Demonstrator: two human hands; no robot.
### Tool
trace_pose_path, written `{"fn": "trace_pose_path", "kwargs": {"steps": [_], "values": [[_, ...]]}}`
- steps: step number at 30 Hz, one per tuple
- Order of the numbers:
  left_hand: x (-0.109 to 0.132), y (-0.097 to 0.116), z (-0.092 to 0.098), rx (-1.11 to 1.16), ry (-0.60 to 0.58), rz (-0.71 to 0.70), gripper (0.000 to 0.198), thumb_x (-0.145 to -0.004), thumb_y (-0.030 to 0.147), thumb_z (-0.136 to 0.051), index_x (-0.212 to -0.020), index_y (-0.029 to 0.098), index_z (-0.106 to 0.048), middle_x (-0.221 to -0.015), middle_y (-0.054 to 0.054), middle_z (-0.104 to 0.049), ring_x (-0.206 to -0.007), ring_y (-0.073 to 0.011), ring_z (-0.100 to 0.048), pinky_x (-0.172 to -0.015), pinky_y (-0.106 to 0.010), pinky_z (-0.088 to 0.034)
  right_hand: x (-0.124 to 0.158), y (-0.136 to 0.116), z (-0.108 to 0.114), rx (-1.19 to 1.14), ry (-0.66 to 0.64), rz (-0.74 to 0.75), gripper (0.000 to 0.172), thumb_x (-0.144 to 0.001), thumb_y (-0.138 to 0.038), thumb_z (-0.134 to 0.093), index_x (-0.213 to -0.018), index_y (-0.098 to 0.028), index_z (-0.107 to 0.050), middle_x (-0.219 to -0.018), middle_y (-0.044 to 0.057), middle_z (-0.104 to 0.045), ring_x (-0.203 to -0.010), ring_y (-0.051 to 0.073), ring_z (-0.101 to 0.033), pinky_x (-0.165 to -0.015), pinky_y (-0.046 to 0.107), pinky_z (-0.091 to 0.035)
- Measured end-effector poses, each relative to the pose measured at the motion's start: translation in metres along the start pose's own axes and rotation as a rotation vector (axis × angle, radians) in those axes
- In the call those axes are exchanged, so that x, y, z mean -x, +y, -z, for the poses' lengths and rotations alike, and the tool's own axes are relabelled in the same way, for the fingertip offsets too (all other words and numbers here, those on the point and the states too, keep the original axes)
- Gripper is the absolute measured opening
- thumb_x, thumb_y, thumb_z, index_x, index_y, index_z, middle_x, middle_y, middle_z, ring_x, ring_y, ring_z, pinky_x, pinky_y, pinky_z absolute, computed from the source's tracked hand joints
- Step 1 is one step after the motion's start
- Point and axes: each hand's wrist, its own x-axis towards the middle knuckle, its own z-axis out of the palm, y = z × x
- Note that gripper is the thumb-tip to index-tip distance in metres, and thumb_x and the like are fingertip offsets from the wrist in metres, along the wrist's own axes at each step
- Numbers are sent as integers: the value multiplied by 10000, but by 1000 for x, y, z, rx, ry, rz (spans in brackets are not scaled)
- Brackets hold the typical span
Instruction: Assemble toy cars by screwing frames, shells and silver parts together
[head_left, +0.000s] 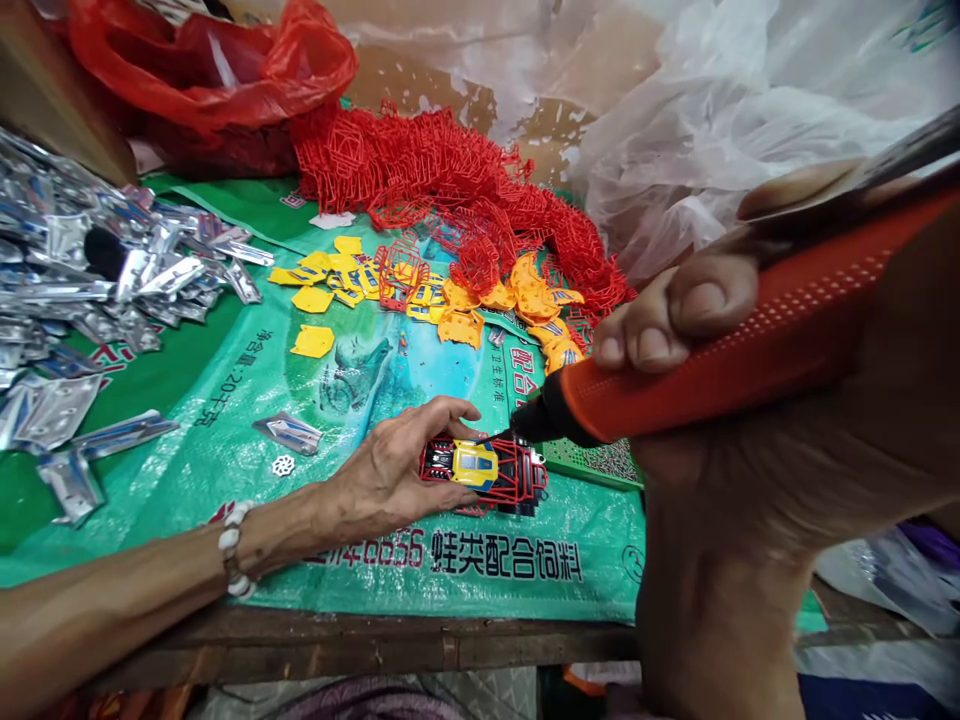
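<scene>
Between the thumb and fingers of my left hand [401,465] is a toy car [517,470] with a red tube frame, a yellow hood panel [474,463] and dark wheels. It lies on the green printed sacking. My right hand [720,300] is wrapped round an orange electric screwdriver [705,365] with a black nose. Its thin bit slants down to the left and reaches the upper edge of the yellow panel, by my left fingertips. Whether a screw sits under the tip is too small to tell.
Silver parts [112,270] pile up at left. Red plastic frames [450,180] heap at the back, with yellow panels [312,341] and orange ones [459,325] before them. A green tray of screws [600,462] lies right of the car. A red bag [217,90] and clear plastic [712,120] stand behind.
</scene>
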Motion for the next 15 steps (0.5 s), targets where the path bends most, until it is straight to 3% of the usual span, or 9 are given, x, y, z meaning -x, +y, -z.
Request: {"fn": "trace_pose_path", "kwargs": {"steps": [8, 15], "values": [[-2, -4, -3, 48, 9, -39, 582, -776, 289, -741, -1267, 213, -437, -1071, -37, -650, -940, -212, -652, -805, -344, -530, 3, 7, -2, 40, -98, -26, 312, -755, -569, -656, -729, -257, -660, -530, -29, -506, -406, 145, -465, -305, 325, -369], [-3, -4, -4, 69, 10, -46, 579, -774, 307, -720, -1269, 208, -438, -1048, -41, -636, -911, -213, -631, -808, -349, -528, 4, 9, -4, 29, -102, -28, 281, -740, -508, -690, -749, -230, -644, -531, -43, -513, -427, 118, -473, -398, 305, -449]]}}
